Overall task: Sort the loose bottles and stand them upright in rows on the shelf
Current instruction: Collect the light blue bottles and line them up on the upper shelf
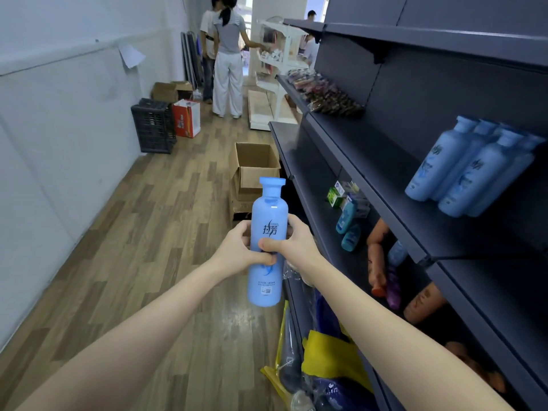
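I hold a tall light-blue bottle [268, 221] upright over the floor, in front of the dark shelf unit [394, 203]. My left hand [237, 247] grips its middle from the left; my right hand [292, 240] grips it from the right, thumb across the label. Several matching blue bottles [462, 170] stand in a row on the shelf at upper right. Loose orange, purple and small blue bottles [382, 274] lie on the lower shelf, partly hidden under the board above.
An open cardboard box [256, 170] sits on the wood floor ahead. Yellow and blue bags [329, 360] lie at the shelf's foot. A black crate [154, 129] stands by the left wall. Two people [225, 60] stand down the aisle.
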Available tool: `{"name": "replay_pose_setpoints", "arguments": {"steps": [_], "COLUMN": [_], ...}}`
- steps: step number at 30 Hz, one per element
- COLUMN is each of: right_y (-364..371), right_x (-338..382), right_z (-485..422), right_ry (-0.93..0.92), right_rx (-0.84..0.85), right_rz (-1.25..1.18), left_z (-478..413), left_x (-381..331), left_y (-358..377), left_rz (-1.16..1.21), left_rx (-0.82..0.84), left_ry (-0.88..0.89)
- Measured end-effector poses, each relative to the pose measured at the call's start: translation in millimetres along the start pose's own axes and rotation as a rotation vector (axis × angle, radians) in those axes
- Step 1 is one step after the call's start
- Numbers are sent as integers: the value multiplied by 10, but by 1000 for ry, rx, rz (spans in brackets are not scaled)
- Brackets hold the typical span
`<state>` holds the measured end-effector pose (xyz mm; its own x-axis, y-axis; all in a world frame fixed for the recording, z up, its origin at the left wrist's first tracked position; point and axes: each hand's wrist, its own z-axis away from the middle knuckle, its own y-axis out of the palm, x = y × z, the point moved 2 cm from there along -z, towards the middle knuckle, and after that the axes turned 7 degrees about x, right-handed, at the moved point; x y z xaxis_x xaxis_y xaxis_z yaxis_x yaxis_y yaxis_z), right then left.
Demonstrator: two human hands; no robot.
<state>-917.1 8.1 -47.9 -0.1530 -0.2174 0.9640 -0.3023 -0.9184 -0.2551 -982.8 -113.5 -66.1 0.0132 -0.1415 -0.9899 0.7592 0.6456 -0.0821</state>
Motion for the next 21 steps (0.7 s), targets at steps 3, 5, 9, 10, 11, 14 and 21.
{"name": "replay_pose_setpoints", "arguments": {"steps": [3,5,9,10,11,14,21], "right_y": [-117,-185,-319,-345,-367,-416,-463], "right_x": [-27,-35,-46,-48,-48,-73,-152], "right_z": [-229,-362,-582,-629,-667,-785,-1070], "right_ry": [-10,-8,-15,-19,-23,-24,-4], "right_rx": [13,26,52,58,62,64,76], "right_rz": [-8,-15,-1,4,9,13,19], "left_z": [-222,-356,-597,-646,-690,-808,-1046], "left_x": [-40,-61,-74,-73,-71,-61,-38], "left_y": [5,13,23,24,23,11,-59], "left_rz": [17,23,39,43,49,55,55], "left_rx": [-16,-25,-37,-38,-42,-44,-40], "left_ry": [10,14,22,24,24,20,6]}}
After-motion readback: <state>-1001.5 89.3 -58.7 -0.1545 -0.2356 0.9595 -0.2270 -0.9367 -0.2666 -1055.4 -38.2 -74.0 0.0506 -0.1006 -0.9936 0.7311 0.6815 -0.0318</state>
